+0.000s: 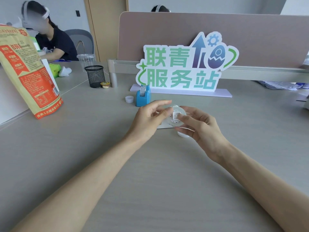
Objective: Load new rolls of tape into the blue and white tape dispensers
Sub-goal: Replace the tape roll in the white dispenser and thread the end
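A blue tape dispenser point(143, 97) stands on the grey table with a tape roll point(143, 90) in it, just behind my hands. I hold a clear tape roll point(173, 121) with a white core above the table. My right hand point(199, 129) grips it from the right, thumb on the core. My left hand point(150, 118) pinches its left edge, the other fingers spread. A white dispenser point(163, 126) lies under my hands, mostly hidden. One white round cap point(129, 99) sits left of the blue dispenser, another point(182, 135) below my right hand.
A green and white sign point(184, 67) stands behind the blue dispenser. At the left are an orange paper bag point(28, 72), a black mesh pen cup point(95, 76) and a clear plastic cup point(86, 60). A person sits at the far left.
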{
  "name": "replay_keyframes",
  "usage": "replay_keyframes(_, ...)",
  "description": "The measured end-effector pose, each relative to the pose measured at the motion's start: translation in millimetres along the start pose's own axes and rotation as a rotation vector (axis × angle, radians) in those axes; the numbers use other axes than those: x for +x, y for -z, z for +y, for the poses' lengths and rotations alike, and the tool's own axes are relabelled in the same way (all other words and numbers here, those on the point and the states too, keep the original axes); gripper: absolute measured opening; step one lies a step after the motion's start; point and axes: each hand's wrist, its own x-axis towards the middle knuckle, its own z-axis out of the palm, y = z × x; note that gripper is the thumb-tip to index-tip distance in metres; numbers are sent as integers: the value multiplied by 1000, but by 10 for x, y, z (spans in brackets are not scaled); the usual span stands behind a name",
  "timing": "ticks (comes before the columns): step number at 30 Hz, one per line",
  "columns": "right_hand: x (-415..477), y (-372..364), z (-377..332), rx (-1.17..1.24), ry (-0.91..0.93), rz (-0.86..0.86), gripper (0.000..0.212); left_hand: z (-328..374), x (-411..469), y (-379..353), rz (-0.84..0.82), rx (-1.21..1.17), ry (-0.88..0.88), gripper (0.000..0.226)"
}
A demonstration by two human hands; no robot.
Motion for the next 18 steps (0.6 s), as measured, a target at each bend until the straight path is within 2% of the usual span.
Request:
replay_keyframes(4, -18, 16, -44, 102, -94, -64, 27, 40, -16, 27, -42, 1, -35, 24)
replay_keyframes(6, -16, 32, -59, 163, -123, -66, 28, 65, -25, 29, -71, 9, -59, 25)
replay_keyframes(10, -23, 33, -68, 296, -152, -45, 14, 78, -38, 18, -103, 13, -55, 23)
replay_keyframes(14, -22, 39, -73, 336, -147, -52, 12, 57, -55, -8, -109, 110, -82, 43)
replay_keyframes(16, -11, 47, -61, 305, -152, -46, 17, 49, -51, -14, -95, 130, -94, 45)
replay_keyframes(18, 1, 43, -49, 252, -155, -41, 38, 48, -43, -14, -68, 136, -99, 41)
